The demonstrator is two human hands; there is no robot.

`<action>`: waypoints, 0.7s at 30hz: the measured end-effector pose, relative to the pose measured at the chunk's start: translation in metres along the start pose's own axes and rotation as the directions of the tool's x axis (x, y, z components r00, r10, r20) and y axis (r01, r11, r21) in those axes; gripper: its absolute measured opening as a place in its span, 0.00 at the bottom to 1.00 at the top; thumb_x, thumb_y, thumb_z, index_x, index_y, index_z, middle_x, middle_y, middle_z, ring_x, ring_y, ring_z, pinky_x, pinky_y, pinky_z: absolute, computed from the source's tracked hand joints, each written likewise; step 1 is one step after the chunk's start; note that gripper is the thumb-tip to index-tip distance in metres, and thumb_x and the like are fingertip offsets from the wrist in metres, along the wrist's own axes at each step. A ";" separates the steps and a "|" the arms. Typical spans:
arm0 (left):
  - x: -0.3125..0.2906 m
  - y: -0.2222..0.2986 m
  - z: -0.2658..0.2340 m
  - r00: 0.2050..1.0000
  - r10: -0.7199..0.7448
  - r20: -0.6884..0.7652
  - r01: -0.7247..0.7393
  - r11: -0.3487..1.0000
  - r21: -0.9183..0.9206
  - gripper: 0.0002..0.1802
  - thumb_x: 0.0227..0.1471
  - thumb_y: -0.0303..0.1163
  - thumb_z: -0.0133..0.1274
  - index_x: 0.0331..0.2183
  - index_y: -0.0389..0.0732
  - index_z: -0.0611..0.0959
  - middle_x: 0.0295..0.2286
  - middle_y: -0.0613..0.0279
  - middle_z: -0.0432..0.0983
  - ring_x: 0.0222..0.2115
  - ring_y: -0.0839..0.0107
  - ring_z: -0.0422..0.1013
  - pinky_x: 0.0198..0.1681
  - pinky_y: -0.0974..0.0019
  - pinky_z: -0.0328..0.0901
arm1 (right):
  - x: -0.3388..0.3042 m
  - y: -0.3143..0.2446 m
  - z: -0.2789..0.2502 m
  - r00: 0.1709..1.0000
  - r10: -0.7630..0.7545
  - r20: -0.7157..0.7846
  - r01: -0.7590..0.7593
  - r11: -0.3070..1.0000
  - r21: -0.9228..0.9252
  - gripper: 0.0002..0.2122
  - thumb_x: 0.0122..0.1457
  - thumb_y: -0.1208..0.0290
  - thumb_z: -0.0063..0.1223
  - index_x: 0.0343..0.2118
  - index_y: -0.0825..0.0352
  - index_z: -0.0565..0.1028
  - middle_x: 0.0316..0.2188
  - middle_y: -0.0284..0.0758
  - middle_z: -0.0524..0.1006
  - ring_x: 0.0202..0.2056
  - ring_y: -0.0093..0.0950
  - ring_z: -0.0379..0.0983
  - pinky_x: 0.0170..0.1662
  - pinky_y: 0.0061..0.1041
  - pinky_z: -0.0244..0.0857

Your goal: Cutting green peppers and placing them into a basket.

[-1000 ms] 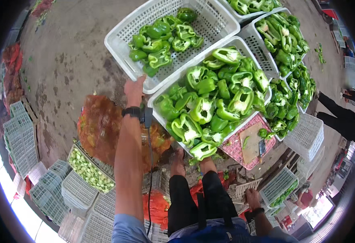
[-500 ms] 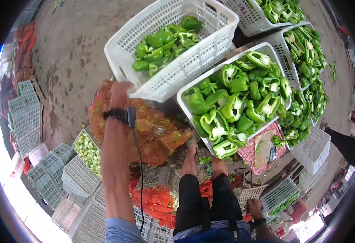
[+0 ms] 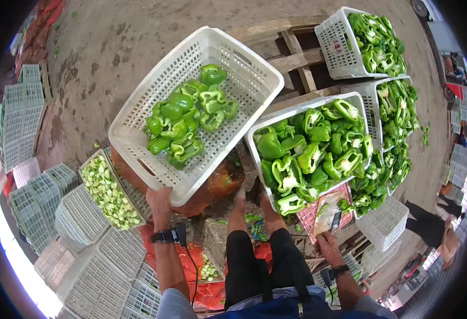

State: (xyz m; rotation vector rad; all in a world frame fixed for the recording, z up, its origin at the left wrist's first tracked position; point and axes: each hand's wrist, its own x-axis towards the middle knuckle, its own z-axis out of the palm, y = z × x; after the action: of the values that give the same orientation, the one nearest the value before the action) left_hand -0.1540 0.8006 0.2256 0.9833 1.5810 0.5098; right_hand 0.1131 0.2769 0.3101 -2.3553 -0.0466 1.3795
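Observation:
My left hand (image 3: 159, 203) grips the near rim of a white plastic crate (image 3: 137, 109). The crate is tilted and holds a loose layer of halved green peppers (image 3: 186, 123). It rests over an orange mesh sack (image 3: 218, 183) in front of my feet. Right of it stands a second white crate (image 3: 254, 159) heaped with cut green peppers (image 3: 313, 149). My right hand (image 3: 328, 243) hangs low by my side, next to a pink crate (image 3: 318, 210). Its fingers are loosely curled, and I cannot make out whether it holds anything.
A crate of pale green pepper trimmings (image 3: 108, 191) sits at my left, among stacked empty white crates (image 3: 79, 223). More full pepper crates (image 3: 345, 50) stand on a wooden pallet (image 3: 297, 61) at the back right. Another person (image 3: 430, 228) stands at the far right.
My left hand has come back from the heaped crate to the near rim of the partly filled crate. That crate now lies closer, in front of me.

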 end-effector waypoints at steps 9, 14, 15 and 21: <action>0.001 -0.010 -0.050 0.993 -0.111 0.038 0.107 0.990 0.097 0.25 0.40 0.23 0.56 0.45 0.28 0.79 0.37 0.54 0.79 0.34 0.66 0.76 0.39 0.64 0.72 | 0.026 -0.164 0.027 0.944 -0.329 0.008 0.327 0.937 -0.118 0.07 0.64 0.73 0.51 0.37 0.73 0.75 0.22 0.36 0.76 0.21 0.24 0.73 0.25 0.25 0.67; 0.006 -0.074 -0.039 0.996 -0.086 -0.010 0.086 0.983 0.165 0.25 0.39 0.23 0.57 0.44 0.29 0.79 0.38 0.58 0.80 0.37 0.66 0.77 0.43 0.66 0.70 | 0.133 -0.300 0.032 0.645 -0.729 -0.228 0.633 0.677 -0.376 0.07 0.61 0.75 0.55 0.41 0.69 0.75 0.30 0.47 0.78 0.27 0.44 0.77 0.28 0.35 0.69; 0.007 -0.078 -0.039 0.999 -0.046 0.002 0.043 0.947 0.318 0.26 0.39 0.23 0.57 0.45 0.29 0.79 0.39 0.57 0.80 0.38 0.66 0.76 0.44 0.66 0.70 | 0.165 -0.324 0.033 0.497 -0.822 -0.277 0.675 0.567 -0.471 0.08 0.62 0.74 0.53 0.42 0.68 0.74 0.34 0.48 0.78 0.32 0.48 0.77 0.32 0.37 0.71; 0.000 -0.081 -0.027 0.997 0.081 0.005 -0.082 0.995 0.054 0.28 0.40 0.22 0.55 0.48 0.29 0.77 0.41 0.55 0.80 0.40 0.66 0.76 0.46 0.65 0.70 | 0.342 -0.398 0.045 0.605 -0.750 -0.266 0.539 0.632 -0.556 0.21 0.56 0.52 0.57 0.39 0.69 0.75 0.34 0.49 0.79 0.34 0.48 0.76 0.40 0.43 0.70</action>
State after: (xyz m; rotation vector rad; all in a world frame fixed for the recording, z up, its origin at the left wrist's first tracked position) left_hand -0.2052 0.7607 0.1697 1.0926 1.5643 0.5242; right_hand 0.3187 0.7347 0.1512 -2.5197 -1.0837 0.4060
